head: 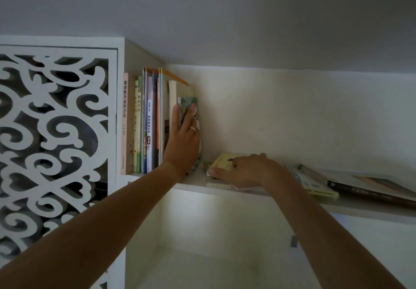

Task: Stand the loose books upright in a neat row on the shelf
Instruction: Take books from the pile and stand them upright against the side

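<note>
Several books stand upright in a row [146, 126] at the left end of the white shelf [193, 182]. My left hand [184, 140] lies flat with straight fingers against the cover of the outermost upright book [188, 95], a cream-edged one with a green picture cover. To its right a yellow-green book [221, 161] lies flat on a small stack. My right hand [244, 169] grips this book, thumb along its front edge and fingers over its top. More loose books [319, 186] lie flat further right.
A white carved fretwork panel [54, 140] closes the left side of the shelf unit. A dark-covered book [371, 189] lies at the far right of the shelf. Below the shelf is an open white compartment [202, 243]. The ceiling slopes close overhead.
</note>
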{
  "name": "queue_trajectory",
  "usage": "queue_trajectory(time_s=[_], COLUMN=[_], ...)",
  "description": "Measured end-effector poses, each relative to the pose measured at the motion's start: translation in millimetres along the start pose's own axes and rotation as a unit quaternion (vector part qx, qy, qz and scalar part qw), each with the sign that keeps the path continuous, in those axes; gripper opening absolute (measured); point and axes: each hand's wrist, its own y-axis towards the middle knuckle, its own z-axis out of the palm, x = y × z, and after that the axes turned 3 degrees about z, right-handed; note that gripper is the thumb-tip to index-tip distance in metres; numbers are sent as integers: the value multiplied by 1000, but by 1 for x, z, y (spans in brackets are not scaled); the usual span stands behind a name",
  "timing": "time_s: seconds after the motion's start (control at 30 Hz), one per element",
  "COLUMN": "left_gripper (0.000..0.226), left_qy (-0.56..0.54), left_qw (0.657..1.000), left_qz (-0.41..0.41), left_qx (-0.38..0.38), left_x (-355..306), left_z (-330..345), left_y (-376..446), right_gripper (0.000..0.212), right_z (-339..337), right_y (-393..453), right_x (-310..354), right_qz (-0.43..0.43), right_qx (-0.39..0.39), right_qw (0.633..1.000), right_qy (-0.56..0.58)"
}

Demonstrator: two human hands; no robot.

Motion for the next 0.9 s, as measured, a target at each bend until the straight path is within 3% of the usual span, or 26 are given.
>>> queue_trajectory(time_s=[0.1,0.2,0.33,0.47,0.57,0.73,0.9], left_gripper=[41,43,50,49,43,39,48], left_qy=[-37,-84,-99,-101,-124,-200,-278], left_qw=[999,996,995,995,991,974,946], left_qz=[1,-3,0,13,7,-16,-27], left_qx=[-3,-18,-20,-19,-44,-109,-162], left_x=[2,5,7,9,9,7,7], left_z=[-4,-7,-1,2,2,7,8], left_y=[1,0,-7,-11,-9,-10,-9], right_gripper=[106,108,81,53,43,45,46], right_z=[1,5,12,6,-7,-25,-52], right_y=[-7,-7,-10,-8,-6,9,22], right_x=[-5,-6,1,1,1,12,42], right_qz=[-21,4,7,20,31,73,47], right_qx=[5,-54,-125,-148,-178,-341,-423], right_qw=[1000,998,985,964,952,895,827], right_qy=[-10,30,122,220,245,277,368])
